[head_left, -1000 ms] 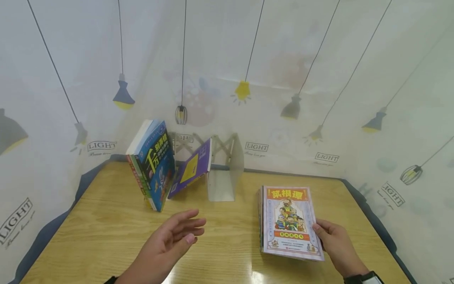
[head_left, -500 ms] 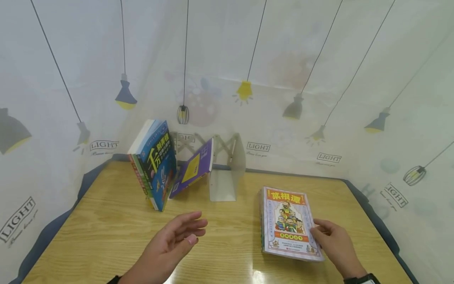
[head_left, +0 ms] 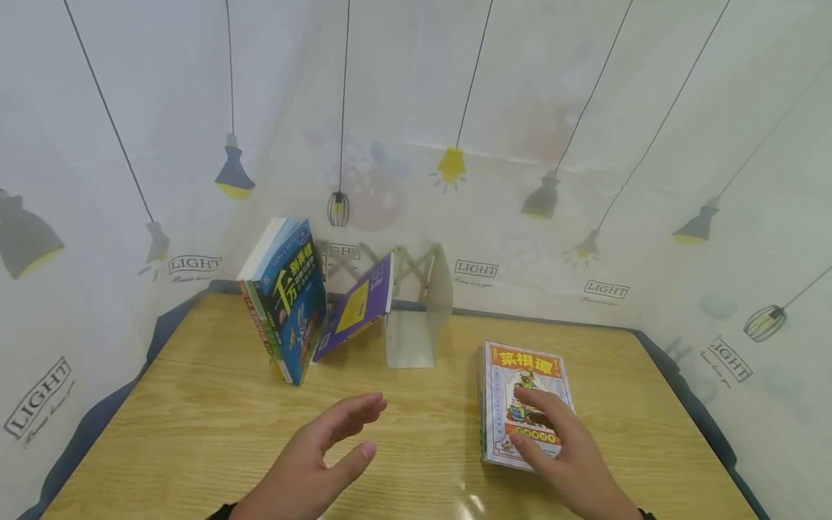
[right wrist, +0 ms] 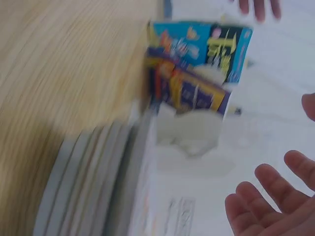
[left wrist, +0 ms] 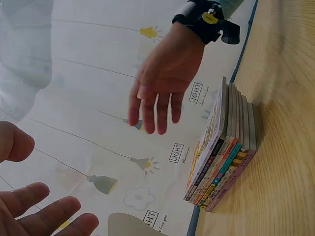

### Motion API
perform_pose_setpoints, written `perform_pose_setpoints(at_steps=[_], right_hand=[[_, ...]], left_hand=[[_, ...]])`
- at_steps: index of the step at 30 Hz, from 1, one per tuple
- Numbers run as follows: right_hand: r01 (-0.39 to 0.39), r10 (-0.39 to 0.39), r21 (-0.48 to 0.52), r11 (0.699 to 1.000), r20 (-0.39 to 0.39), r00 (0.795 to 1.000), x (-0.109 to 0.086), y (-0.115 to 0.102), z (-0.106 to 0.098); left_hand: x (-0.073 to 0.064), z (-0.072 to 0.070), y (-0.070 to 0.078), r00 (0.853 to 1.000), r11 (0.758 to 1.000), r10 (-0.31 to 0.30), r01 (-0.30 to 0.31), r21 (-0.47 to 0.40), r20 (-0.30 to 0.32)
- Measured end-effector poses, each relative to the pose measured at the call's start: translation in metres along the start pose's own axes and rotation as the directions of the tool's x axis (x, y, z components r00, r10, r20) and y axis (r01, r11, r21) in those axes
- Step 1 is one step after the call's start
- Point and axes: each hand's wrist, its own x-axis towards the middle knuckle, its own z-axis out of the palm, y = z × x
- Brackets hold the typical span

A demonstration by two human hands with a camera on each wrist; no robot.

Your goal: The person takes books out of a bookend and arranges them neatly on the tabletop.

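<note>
A stack of several thin books (head_left: 528,360) lies on the wooden table at the right; the top one has a white and orange cover with cartoon figures. Over its lower right part hovers my right hand (head_left: 575,458), fingers apart and gripping nothing, hiding part of the cover. The left wrist view shows the stack's colourful spines (left wrist: 224,169) and, apart from them, the right hand (left wrist: 167,81) with its fingers extended. My left hand (head_left: 308,458) is held over the front middle of the table, fingers loosely bent, thumb apart, holding nothing.
At the back left, upright books with a blue front cover (head_left: 295,300) lean in a grey expanding bookend (head_left: 409,343). A purple book (head_left: 356,307) slants beside them. A curtain (head_left: 494,217) printed with lamps hangs behind the wooden table (head_left: 416,448).
My right hand has let go of the stack's right edge and moved left over the top cover. The left hand's thumb and fingers have spread a little wider. The books stay in place.
</note>
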Motion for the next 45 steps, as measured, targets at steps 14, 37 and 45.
perform_pose_setpoints(at_steps=[14, 37, 45], right_hand=[[0.125, -0.144, 0.091, 0.988, 0.250, 0.958, -0.005, -0.056, 0.027], [0.037, -0.045, 0.039, 0.999, 0.249, 0.967, -0.010, -0.050, 0.030], [-0.024, 0.013, 0.040, 0.999, 0.267, 0.964, -0.013, -0.050, 0.030]], left_hand=[[0.012, 0.006, -0.011, 0.996, 0.968, 0.052, -0.032, 0.248, -0.075], [0.107, -0.032, -0.071, 0.919, 0.856, 0.201, 0.003, 0.516, -0.339], [0.131, -0.045, -0.085, 0.902, 0.807, 0.239, 0.021, 0.590, -0.359]])
